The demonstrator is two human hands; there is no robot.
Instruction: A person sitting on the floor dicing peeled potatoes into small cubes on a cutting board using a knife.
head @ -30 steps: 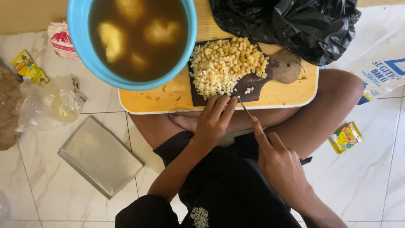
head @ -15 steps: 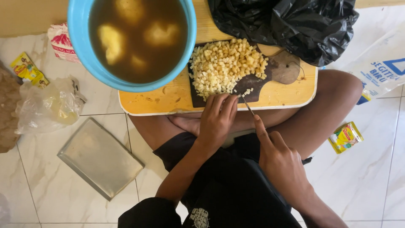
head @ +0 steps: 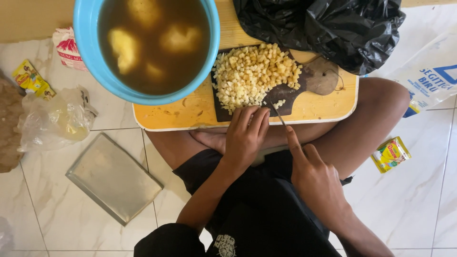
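Note:
I sit cross-legged on the floor with a yellow tray (head: 328, 107) across my legs. On it lies a dark wooden cutting board (head: 319, 78) heaped with small diced pale-yellow cubes (head: 254, 74). My left hand (head: 245, 135) presses fingers down at the board's near edge, next to a few loose cubes. My right hand (head: 314, 178) grips a knife (head: 278, 114), index finger stretched along its spine, the blade edge-on beside the left fingertips. A blue bowl (head: 90, 62) of brown water with peeled potatoes (head: 124, 47) rests on the tray's left part.
A black plastic bag (head: 328, 28) lies at the tray's far right. A flat metal tray (head: 114, 178) rests on the tiled floor at left, beyond it a clear plastic bag (head: 54, 121) and small packets (head: 28, 78). A yellow sachet (head: 390, 153) and a white sack (head: 428, 76) lie at right.
The knife and right hand stay in nearly the same spot at the board's near edge, with small shifts of the blade beside the left fingers. The cube pile looks unchanged.

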